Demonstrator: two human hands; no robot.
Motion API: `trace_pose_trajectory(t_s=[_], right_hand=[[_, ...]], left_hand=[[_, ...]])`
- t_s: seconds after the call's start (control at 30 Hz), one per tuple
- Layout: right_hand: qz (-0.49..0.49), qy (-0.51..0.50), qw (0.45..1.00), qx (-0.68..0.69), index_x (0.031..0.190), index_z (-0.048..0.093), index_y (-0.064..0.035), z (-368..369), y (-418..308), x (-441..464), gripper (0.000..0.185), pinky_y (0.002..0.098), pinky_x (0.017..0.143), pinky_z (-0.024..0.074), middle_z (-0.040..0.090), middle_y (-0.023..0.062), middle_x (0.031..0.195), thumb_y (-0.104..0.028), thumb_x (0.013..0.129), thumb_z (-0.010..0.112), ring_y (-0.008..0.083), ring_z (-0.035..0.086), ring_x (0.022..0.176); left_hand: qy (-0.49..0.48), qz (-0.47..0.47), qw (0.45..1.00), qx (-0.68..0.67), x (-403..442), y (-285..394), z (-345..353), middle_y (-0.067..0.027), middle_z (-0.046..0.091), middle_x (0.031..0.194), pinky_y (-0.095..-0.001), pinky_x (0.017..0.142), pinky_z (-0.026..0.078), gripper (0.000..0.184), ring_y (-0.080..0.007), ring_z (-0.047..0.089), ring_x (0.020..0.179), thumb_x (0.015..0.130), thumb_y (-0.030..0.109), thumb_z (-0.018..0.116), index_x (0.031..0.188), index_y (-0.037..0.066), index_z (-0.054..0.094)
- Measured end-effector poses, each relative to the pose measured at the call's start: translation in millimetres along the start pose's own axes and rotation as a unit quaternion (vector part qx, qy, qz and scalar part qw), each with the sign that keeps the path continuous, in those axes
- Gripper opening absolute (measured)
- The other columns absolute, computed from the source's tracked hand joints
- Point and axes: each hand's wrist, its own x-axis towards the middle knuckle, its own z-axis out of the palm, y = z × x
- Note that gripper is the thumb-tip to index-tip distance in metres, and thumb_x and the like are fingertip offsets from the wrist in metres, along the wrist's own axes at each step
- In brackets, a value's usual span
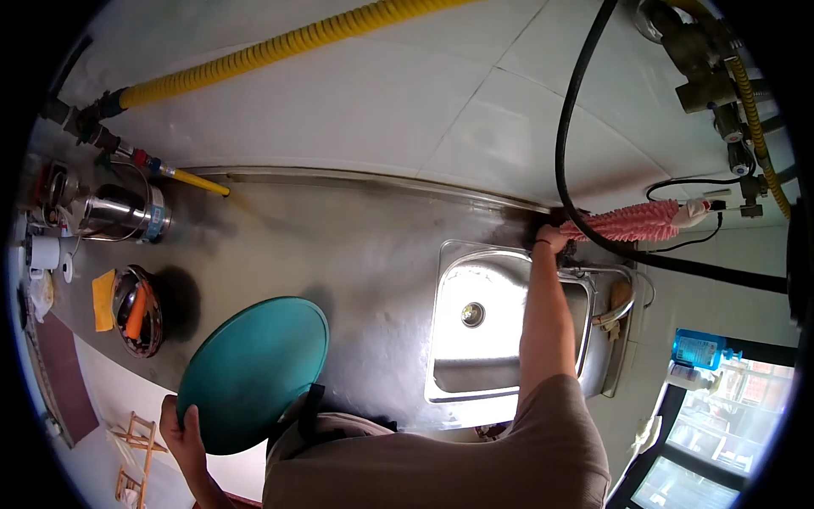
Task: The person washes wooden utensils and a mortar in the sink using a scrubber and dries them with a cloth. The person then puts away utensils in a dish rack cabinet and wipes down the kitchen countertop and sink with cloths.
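My left hand [185, 434] is closed on the edge of a round teal board [254, 369], fingers behind it and thumb on its face. The board is tilted over the counter's front edge, close to my body. My right hand [551, 237] reaches across the sink [479, 318] to the back corner by the wall. There it is at the lower end of a pink, tufted towel [623, 225] hanging from the wall. The fingers look curled, but what they hold is hidden. A dark thing lies just below that hand.
A curved faucet [632, 293] stands right of the sink. On the left are a bowl [153, 335] with a carrot [136, 312], a yellow cloth [103, 301] and a steel pot [119, 212]. A black hose [564, 127] loops before the towel; a blue bottle [697, 348] sits by the window.
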Motion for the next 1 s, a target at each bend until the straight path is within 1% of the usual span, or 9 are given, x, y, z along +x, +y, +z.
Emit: trace_pose_trajectory(t_s=[0.07, 0.13, 0.2, 0.33, 0.6, 0.67, 0.73, 0.87, 1.0], right_hand=[[-0.015, 0.041, 0.99, 0.136, 0.121, 0.044, 0.0065, -42, -56, -51, 0.055, 0.0393, 0.096, 0.0382, 0.049, 0.0275, 0.12, 0.0, 0.067, 0.044, 0.0391, 0.048, 0.11], [-0.038, -0.005, 0.99, 0.137, 0.128, 0.037, 0.0065, -38, -68, -75, 0.063, 0.037, 0.102, 0.0325, 0.044, 0.0247, 0.128, 0.001, 0.066, 0.043, 0.0367, 0.042, 0.118], [0.001, -0.07, 0.982, 0.177, 0.127, 0.038, 0.0049, -61, -93, -97, 0.061, 0.0385, 0.099, 0.0355, 0.046, 0.0244, 0.125, 0.002, 0.067, 0.044, 0.0378, 0.045, 0.114], [-0.071, -0.006, 0.981, 0.181, 0.122, 0.042, 0.0009, -57, -116, -127, 0.054, 0.0441, 0.088, 0.0422, 0.051, 0.0256, 0.114, 0.003, 0.068, 0.044, 0.0416, 0.051, 0.103], [-0.14, -0.064, 0.962, 0.224, 0.115, 0.045, -0.0072, -73, -168, -186, 0.049, 0.0462, 0.08, 0.0436, 0.051, 0.0217, 0.103, 0.005, 0.067, 0.046, 0.0409, 0.051, 0.096], [-0.217, -0.141, 0.945, 0.199, 0.112, 0.049, -0.0098, -80, -176, -196, 0.049, 0.0468, 0.078, 0.0439, 0.052, 0.0209, 0.102, 0.005, 0.065, 0.049, 0.0405, 0.052, 0.094], [-0.289, -0.135, 0.936, 0.149, 0.107, 0.055, -0.0134, -78, -182, -207, 0.041, 0.0459, 0.077, 0.0434, 0.052, 0.0167, 0.096, -0.001, 0.068, 0.052, 0.0378, 0.053, 0.089], [-0.362, -0.169, 0.917, 0.001, 0.107, 0.059, -0.0238, -89, -198, -221, 0.034, 0.0464, 0.082, 0.0414, 0.05, 0.0112, 0.1, -0.011, 0.076, 0.051, 0.032, 0.049, 0.097], [-0.429, -0.175, 0.886, 0.01, 0.107, 0.06, -0.027, -98, -197, -241, 0.034, 0.045, 0.078, 0.0443, 0.05, 0.0084, 0.102, -0.011, 0.081, 0.045, 0.0311, 0.049, 0.096]], left_hand=[[-0.003, -0.005, 1.0, -0.004, 0, -2, -1, -0.005, 0.039, 0.07, -0.0257, 0.062, 0.032, 0.015, -0.0144, 0.038, 0.065, 0.083, 0.01, 0.051, 0.075, 0.002, 0.042], [-0.006, 0.002, 1.0, -0.001, 2, 3, -1, -0.0053, 0.041, 0.071, -0.0258, 0.062, 0.033, 0.014, -0.0148, 0.039, 0.066, 0.083, 0.011, 0.051, 0.077, 0.001, 0.042], [-0.012, -0.002, 1.0, 0.004, 1, -1, -3, -0.0055, 0.042, 0.072, -0.0259, 0.063, 0.034, 0.013, -0.0149, 0.04, 0.067, 0.083, 0.011, 0.05, 0.077, 0.001, 0.043], [-0.018, 0.019, 1.0, 0.009, 3, 7, -1, -0.0058, 0.044, 0.073, -0.026, 0.065, 0.035, 0.011, -0.0151, 0.042, 0.068, 0.083, 0.01, 0.05, 0.08, 0.001, 0.045], [-0.006, 0.024, 1.0, -0.015, -9, 0, -4, -0.0055, 0.043, 0.072, -0.0246, 0.064, 0.035, 0.009, -0.0141, 0.041, 0.066, 0.082, 0.007, 0.05, 0.078, 0.001, 0.045], [-0.001, 0.027, 0.999, -0.019, -13, -2, -4, -0.0054, 0.043, 0.072, -0.0246, 0.063, 0.035, 0.009, -0.014, 0.041, 0.066, 0.082, 0.006, 0.051, 0.077, 0.001, 0.045], [0.001, 0.039, 0.999, -0.028, -16, -1, -3, -0.0053, 0.042, 0.071, -0.0246, 0.063, 0.035, 0.009, -0.0138, 0.04, 0.065, 0.081, 0.005, 0.051, 0.076, 0.001, 0.044], [-0.001, 0.038, 0.999, -0.026, -24, -2, 0, -0.0053, 0.042, 0.071, -0.0245, 0.062, 0.034, 0.009, -0.0137, 0.04, 0.065, 0.081, 0.005, 0.051, 0.076, 0.001, 0.044], [-0.009, 0.065, 0.997, -0.03, -29, 1, 0, -0.0055, 0.042, 0.071, -0.0245, 0.062, 0.034, 0.009, -0.0137, 0.04, 0.065, 0.081, 0.005, 0.051, 0.077, 0.0, 0.045]])
